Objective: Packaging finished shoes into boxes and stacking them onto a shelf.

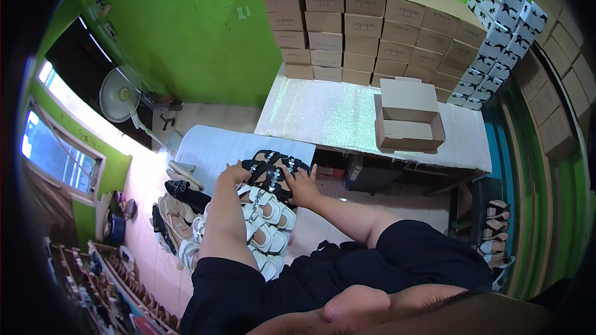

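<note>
Both hands are resting on a pair of black jewelled sandals (273, 170) at the far end of a row: the left hand (234, 174) is curling over one edge, the right hand (302, 187) is pressing spread fingers on top. White sandals (268, 217) are lying packed just beside them, so a careless tug could be dragging neighbours off the white sheet (217, 149).

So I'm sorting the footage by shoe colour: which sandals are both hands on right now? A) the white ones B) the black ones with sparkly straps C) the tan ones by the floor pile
B: the left hand and right hand both rest on the black sandals, with the white sandals lying nearer the body.
</note>
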`<state>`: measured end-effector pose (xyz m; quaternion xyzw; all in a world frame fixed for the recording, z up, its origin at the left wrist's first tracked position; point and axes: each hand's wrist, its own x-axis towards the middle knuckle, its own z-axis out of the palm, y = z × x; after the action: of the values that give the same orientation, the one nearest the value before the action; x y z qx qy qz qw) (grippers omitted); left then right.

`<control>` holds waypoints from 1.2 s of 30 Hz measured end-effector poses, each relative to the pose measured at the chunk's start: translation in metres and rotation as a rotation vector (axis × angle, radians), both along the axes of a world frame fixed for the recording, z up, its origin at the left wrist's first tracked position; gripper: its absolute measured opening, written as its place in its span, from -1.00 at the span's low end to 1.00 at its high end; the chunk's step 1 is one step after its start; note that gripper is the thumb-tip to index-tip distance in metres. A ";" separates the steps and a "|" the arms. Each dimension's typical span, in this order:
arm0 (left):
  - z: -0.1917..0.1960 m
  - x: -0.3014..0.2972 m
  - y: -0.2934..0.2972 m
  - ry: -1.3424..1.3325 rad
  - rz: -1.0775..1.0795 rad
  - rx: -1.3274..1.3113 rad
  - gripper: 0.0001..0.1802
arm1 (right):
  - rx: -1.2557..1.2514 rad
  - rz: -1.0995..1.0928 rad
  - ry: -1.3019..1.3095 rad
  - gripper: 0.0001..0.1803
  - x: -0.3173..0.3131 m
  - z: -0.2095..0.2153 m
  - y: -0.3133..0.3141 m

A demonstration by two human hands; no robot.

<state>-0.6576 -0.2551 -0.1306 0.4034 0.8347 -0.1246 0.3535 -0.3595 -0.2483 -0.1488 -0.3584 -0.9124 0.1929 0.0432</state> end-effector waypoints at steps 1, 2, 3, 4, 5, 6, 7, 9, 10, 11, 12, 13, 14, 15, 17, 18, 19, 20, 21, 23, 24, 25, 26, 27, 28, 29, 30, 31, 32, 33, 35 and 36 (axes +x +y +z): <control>0.014 0.007 0.009 -0.026 -0.010 0.025 0.20 | -0.004 -0.022 0.002 0.34 0.003 -0.003 0.002; 0.027 0.011 0.010 -0.052 0.001 0.053 0.20 | -0.012 -0.027 0.028 0.35 0.004 -0.003 0.004; 0.030 0.010 0.009 -0.050 0.000 0.052 0.20 | -0.019 -0.034 0.053 0.36 0.005 -0.002 0.005; 0.032 0.007 0.008 -0.088 0.040 0.094 0.18 | -0.019 -0.037 0.055 0.36 0.005 -0.001 0.007; 0.035 0.002 0.003 -0.124 0.090 0.139 0.16 | -0.044 -0.042 0.067 0.37 0.004 0.002 0.007; 0.035 -0.005 0.001 -0.121 0.095 0.141 0.16 | -0.069 -0.048 0.079 0.38 0.003 0.005 0.007; 0.034 -0.012 0.000 -0.109 0.109 0.183 0.15 | -0.066 -0.043 0.082 0.38 0.001 0.008 0.009; 0.041 -0.007 0.006 -0.100 0.104 0.222 0.14 | 0.002 -0.073 0.097 0.39 0.003 0.012 0.015; 0.046 -0.004 0.009 -0.117 0.133 0.285 0.14 | 0.004 -0.080 0.098 0.39 0.005 0.014 0.019; 0.052 0.000 0.011 -0.134 0.164 0.350 0.14 | 0.017 -0.085 0.098 0.38 0.007 0.018 0.023; 0.057 0.003 0.016 -0.167 0.196 0.391 0.15 | 0.030 -0.091 0.098 0.38 0.011 0.023 0.026; 0.063 0.009 0.020 -0.167 0.189 0.397 0.15 | 0.037 -0.097 0.100 0.38 0.016 0.027 0.028; 0.068 0.012 0.024 -0.170 0.180 0.437 0.14 | 0.052 -0.109 0.099 0.38 0.022 0.034 0.030; 0.073 0.017 0.028 -0.173 0.170 0.477 0.14 | 0.068 -0.122 0.098 0.38 0.029 0.041 0.033; 0.083 0.033 0.039 -0.192 0.147 0.547 0.14 | 0.078 -0.144 0.102 0.38 0.047 0.051 0.044; 0.088 0.044 0.046 -0.211 0.130 0.606 0.13 | 0.076 -0.162 0.104 0.37 0.058 0.055 0.049; 0.092 0.057 0.054 -0.212 0.118 0.618 0.13 | 0.090 -0.172 0.107 0.37 0.071 0.060 0.054; 0.097 0.073 0.063 -0.135 0.037 0.639 0.12 | 0.095 -0.193 0.113 0.36 0.086 0.064 0.058; 0.101 0.089 0.073 -0.057 -0.043 0.660 0.12 | 0.100 -0.214 0.119 0.35 0.101 0.070 0.062; 0.110 0.124 0.090 -0.083 -0.074 0.693 0.13 | 0.147 -0.264 0.118 0.35 0.133 0.077 0.073; 0.114 0.143 0.099 -0.106 -0.093 0.711 0.15 | 0.178 -0.289 0.096 0.36 0.151 0.079 0.080; 0.118 0.164 0.106 -0.130 -0.111 0.728 0.17 | 0.208 -0.314 0.074 0.37 0.169 0.081 0.087; 0.126 0.190 0.111 -0.150 -0.138 0.769 0.19 | 0.221 -0.335 0.071 0.37 0.190 0.083 0.094; 0.126 0.212 0.119 -0.179 -0.170 0.842 0.18 | 0.235 -0.371 0.067 0.38 0.212 0.085 0.101; 0.127 0.236 0.123 -0.216 -0.195 0.894 0.18 | 0.248 -0.408 0.063 0.39 0.235 0.087 0.108; 0.127 0.257 0.126 -0.252 -0.218 0.944 0.17 | 0.259 -0.441 0.059 0.40 0.256 0.091 0.111; 0.127 0.279 0.129 -0.267 -0.261 0.969 0.17 | 0.220 -0.457 0.053 0.41 0.279 0.096 0.117; 0.126 0.300 0.131 -0.281 -0.303 0.992 0.17 | 0.227 -0.473 0.050 0.41 0.302 0.101 0.122; 0.122 0.318 0.134 -0.317 -0.319 1.007 0.18 | 0.219 -0.470 0.031 0.41 0.325 0.105 0.125; 0.118 0.336 0.136 -0.353 -0.334 1.021 0.19 | 0.208 -0.466 0.013 0.41 0.346 0.108 0.129; 0.110 0.369 0.140 -0.396 -0.350 1.014 0.18 | 0.197 -0.464 0.006 0.43 0.385 0.112 0.138; 0.107 0.384 0.143 -0.439 -0.352 1.020 0.16 | 0.224 -0.441 -0.008 0.42 0.403 0.114 0.142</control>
<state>-0.2734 -0.1125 -0.0237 0.6718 0.6168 0.3228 0.2533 0.0434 -0.1065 -0.0345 -0.5426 -0.8280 0.0752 0.1199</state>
